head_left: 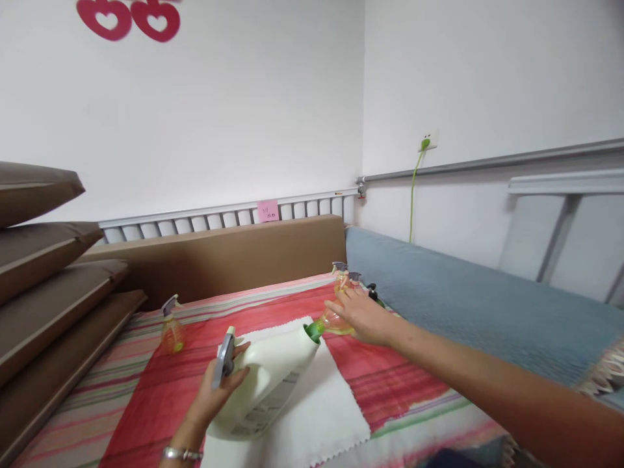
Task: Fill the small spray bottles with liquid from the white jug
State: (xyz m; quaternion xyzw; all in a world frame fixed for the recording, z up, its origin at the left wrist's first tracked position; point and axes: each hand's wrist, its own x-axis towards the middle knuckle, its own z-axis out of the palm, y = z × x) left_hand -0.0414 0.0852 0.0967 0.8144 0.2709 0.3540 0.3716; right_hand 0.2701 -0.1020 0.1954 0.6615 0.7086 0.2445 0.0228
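Observation:
My left hand [214,393] holds a big white jug [266,383] tilted on its side, its green mouth [312,330] pointing right, and pinches a grey spray-trigger head [225,359] between the fingers. My right hand [363,316] is wrapped round a small clear bottle of yellow liquid [335,320], whose opening meets the jug's green mouth. Both are above a white cloth [322,409] on a red striped cover [390,383].
A small spray bottle [171,328] stands at the left on the cover; two more spray bottles [345,276] and a dark one [374,292] stand behind my right hand. Brown cushions [43,292] are stacked left, a brown panel [234,257] behind, a blue blanket [468,305] right.

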